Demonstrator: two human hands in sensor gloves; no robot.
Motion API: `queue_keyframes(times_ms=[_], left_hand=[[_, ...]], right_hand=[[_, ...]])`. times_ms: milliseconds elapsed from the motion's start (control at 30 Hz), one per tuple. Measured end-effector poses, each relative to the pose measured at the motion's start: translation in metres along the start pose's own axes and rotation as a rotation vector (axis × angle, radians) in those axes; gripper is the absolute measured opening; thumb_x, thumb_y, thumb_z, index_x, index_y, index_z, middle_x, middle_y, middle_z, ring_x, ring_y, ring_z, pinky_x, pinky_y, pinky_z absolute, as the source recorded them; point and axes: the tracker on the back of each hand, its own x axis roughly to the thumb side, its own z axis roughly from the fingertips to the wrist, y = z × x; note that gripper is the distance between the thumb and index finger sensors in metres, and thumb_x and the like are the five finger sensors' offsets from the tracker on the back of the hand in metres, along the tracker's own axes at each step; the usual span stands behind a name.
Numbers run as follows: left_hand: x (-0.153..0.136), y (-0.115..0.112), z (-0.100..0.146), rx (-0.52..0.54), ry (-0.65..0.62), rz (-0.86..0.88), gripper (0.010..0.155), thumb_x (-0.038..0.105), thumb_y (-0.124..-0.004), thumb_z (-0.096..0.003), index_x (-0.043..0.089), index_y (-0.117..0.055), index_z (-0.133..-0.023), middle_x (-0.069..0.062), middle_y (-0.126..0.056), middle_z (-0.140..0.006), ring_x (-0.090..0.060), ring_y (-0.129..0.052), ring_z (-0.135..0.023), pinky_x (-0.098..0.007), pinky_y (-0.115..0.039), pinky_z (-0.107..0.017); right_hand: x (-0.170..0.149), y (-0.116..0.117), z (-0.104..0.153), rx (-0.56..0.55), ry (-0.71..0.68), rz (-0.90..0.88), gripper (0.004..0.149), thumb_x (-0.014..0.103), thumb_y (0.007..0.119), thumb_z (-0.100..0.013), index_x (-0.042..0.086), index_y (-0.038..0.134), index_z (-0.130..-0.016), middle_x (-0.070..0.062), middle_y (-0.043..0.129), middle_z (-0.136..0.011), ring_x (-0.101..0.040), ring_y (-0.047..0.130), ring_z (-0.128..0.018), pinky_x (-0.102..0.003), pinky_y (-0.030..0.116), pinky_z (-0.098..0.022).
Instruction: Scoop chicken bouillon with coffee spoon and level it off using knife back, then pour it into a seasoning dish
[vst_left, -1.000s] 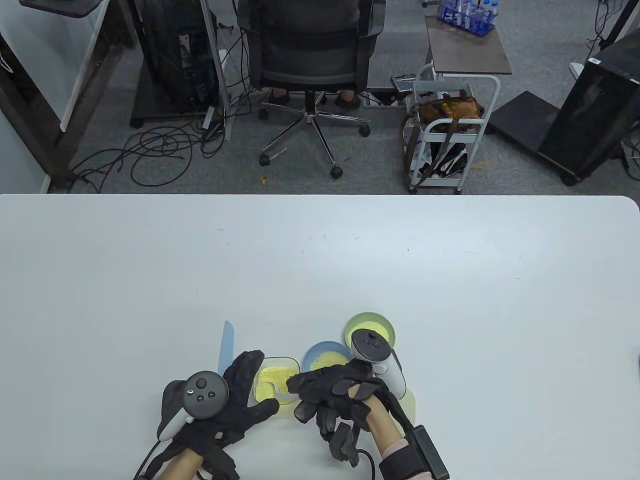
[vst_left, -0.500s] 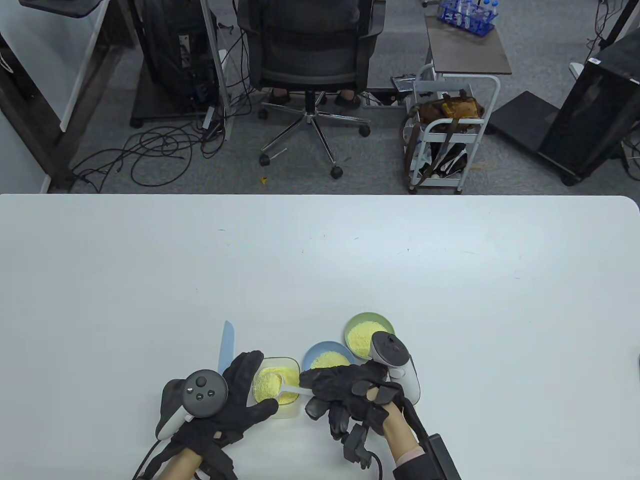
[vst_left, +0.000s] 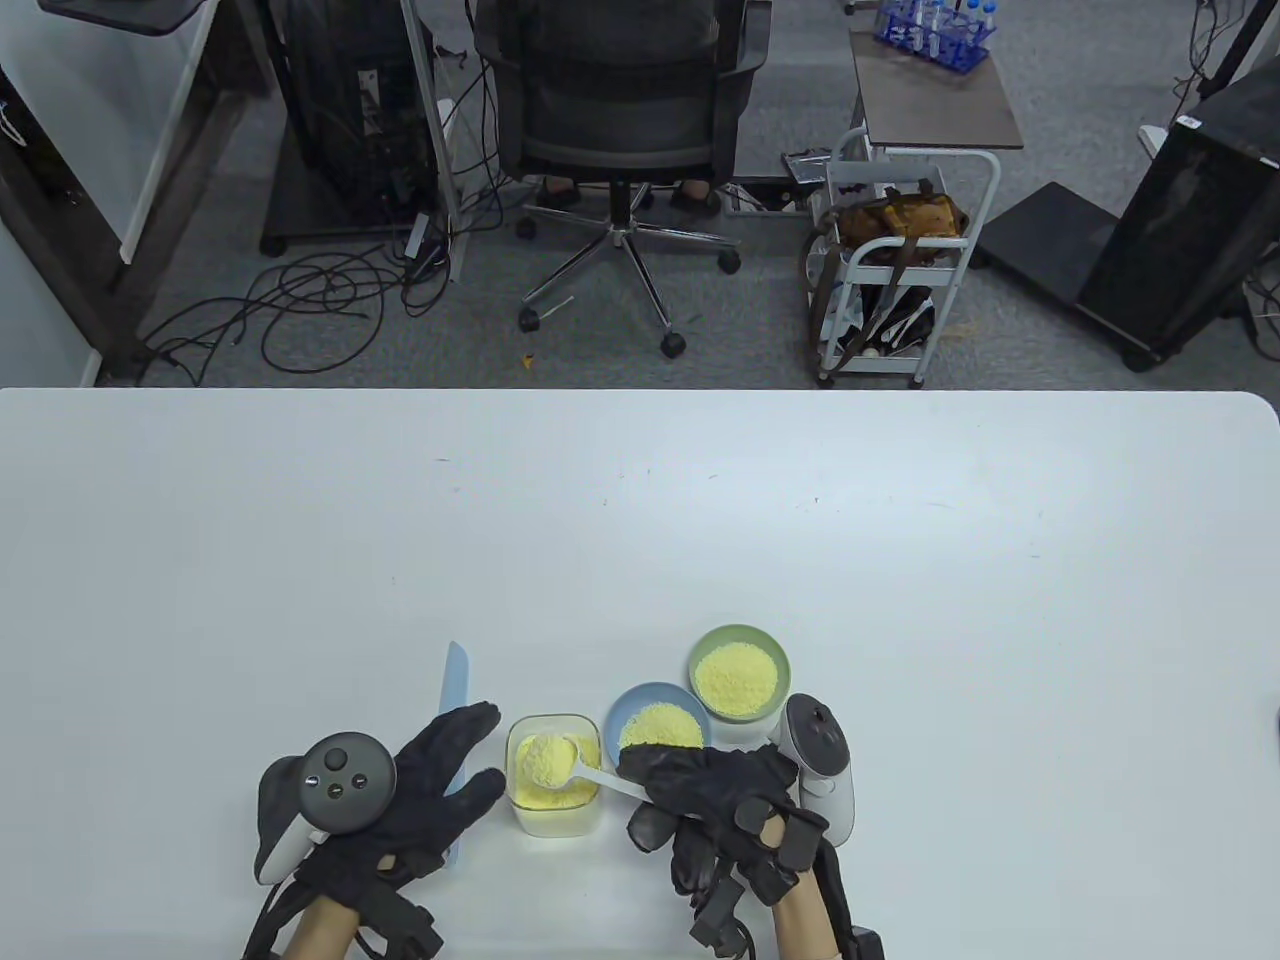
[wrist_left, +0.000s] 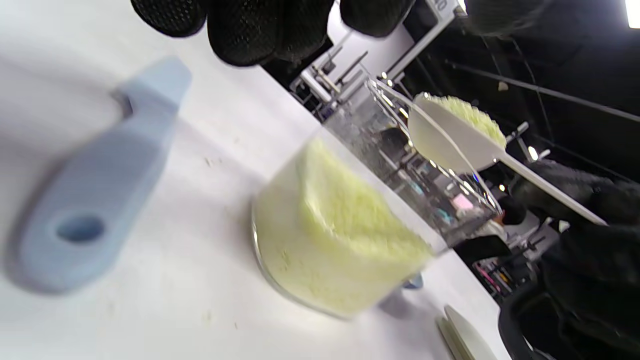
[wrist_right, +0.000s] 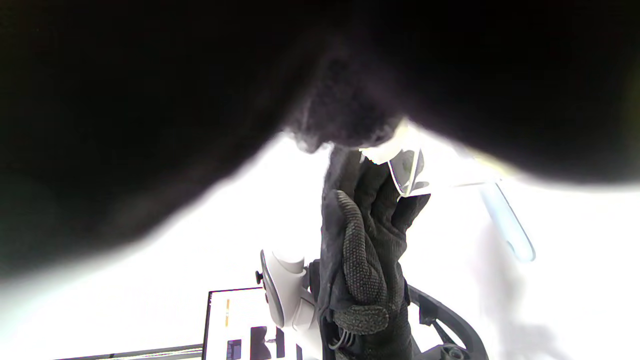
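Yellow bouillon granules (vst_left: 548, 755) sit heaped in the bowl of the white coffee spoon (vst_left: 560, 762), which hangs just above the clear square container (vst_left: 552, 790) it was loaded from — in the left wrist view the mound rises well over the spoon's rim, so levelling looks like the step due next. The right hand (vst_left: 715, 800) pinches the far end of the spoon's handle with curled fingers, holding it roughly level, presumably so nothing spills outside the container. The container itself is well filled with the same granules.

To its left, the left hand (vst_left: 415, 795) lies with fingers spread and straight over the pale blue knife (vst_left: 452, 715), whose blade points away from the person (whether the fingers touch the knife cannot be told from above). The hand holds nothing yet; it appears placed to take the knife up for the scrape.

Beyond the container stand two seasoning dishes, a blue dish (vst_left: 658, 722) just beside it and a green dish (vst_left: 738, 672) farther back, both already holding bouillon — either within easy reach for the pour. All of it rests on the white table (vst_left: 640, 520).
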Motion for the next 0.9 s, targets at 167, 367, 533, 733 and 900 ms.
queue_keyframes(times_ms=[167,367,533,733,900], left_hand=[[-0.017,0.015,0.002,0.07,0.19,-0.091,0.054,0.041,-0.07,-0.0525,0.018,-0.066,-0.101,-0.019,-0.082,-0.094,-0.034,-0.09,-0.075,-0.048,-0.07,-0.057],[-0.026,-0.001,-0.005,-0.091,0.469,-0.408,0.068,0.056,-0.079,-0.0448,0.01,-0.072,-0.095,-0.017,-0.093,-0.074,-0.026,-0.098,-0.05,-0.041,-0.077,-0.042],[-0.024,-0.023,-0.015,-0.098,0.503,-0.529,0.071,0.061,-0.081,-0.0403,0.006,-0.076,-0.084,-0.008,-0.095,-0.051,-0.015,-0.098,-0.029,-0.035,-0.08,-0.028],[-0.017,-0.03,-0.018,-0.085,0.515,-0.595,0.067,0.06,-0.082,-0.0399,0.005,-0.08,-0.078,-0.005,-0.097,-0.044,-0.012,-0.099,-0.022,-0.033,-0.081,-0.024],[-0.009,-0.038,-0.02,-0.077,0.474,-0.625,0.06,0.056,-0.084,-0.0402,0.004,-0.085,-0.07,-0.004,-0.099,-0.037,-0.012,-0.1,-0.016,-0.033,-0.082,-0.019]], right_hand=[[0.005,-0.001,0.006,-0.053,-0.011,0.079,0.042,0.011,0.073,-0.042,-0.015,0.066,-0.075,-0.032,0.091,-0.028,0.001,0.098,0.01,-0.029,0.092,0.007],[-0.004,-0.005,0.013,-0.03,-0.033,-0.003,0.043,0.011,0.072,-0.043,-0.015,0.065,-0.076,-0.033,0.091,-0.03,0.0,0.098,0.009,-0.03,0.092,0.005],[-0.004,-0.002,0.015,-0.021,-0.06,-0.018,0.043,0.012,0.072,-0.044,-0.014,0.064,-0.076,-0.032,0.091,-0.031,0.0,0.098,0.008,-0.03,0.092,0.005],[-0.003,-0.002,0.016,-0.031,-0.069,0.009,0.043,0.012,0.072,-0.044,-0.014,0.064,-0.076,-0.032,0.091,-0.031,0.0,0.098,0.008,-0.03,0.092,0.004],[-0.003,0.0,0.016,-0.005,-0.079,-0.011,0.043,0.012,0.072,-0.044,-0.014,0.064,-0.076,-0.033,0.091,-0.032,0.0,0.099,0.007,-0.03,0.092,0.004]])
